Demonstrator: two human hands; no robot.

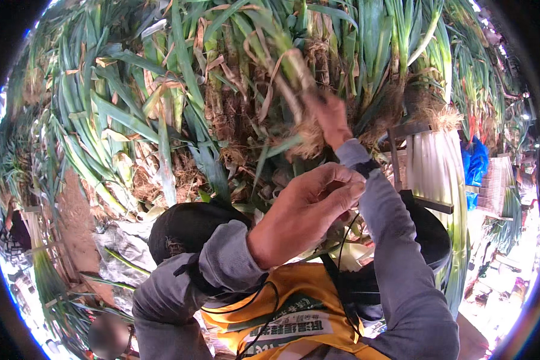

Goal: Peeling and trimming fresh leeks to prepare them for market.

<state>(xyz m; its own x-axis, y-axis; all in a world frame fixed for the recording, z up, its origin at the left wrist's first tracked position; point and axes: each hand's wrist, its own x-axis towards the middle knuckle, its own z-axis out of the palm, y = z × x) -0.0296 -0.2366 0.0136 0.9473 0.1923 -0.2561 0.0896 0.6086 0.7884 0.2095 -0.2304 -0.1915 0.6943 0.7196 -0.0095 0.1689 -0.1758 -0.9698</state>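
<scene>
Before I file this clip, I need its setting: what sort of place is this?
Probably a green-onion trimming spot: untrimmed green onions heaped ahead, roots attached, and a sheaf of clean white stalks at right.

Toward the right, a blue bag [474,162] hangs in bright folds, a smaller blue piece showing below it and a bit of red [473,123] above. Just beside the bag, on its right, stands a pale slatted panel [494,185], bent by the lens. Nearer the middle is a dark frame [433,204], with one bar low and another higher up. On the left, a strip of brown ground [81,225] runs down the view, and a crumpled grey sheet [121,255] lies beside it. Low on the right, the background is too glaring to make out.
</scene>
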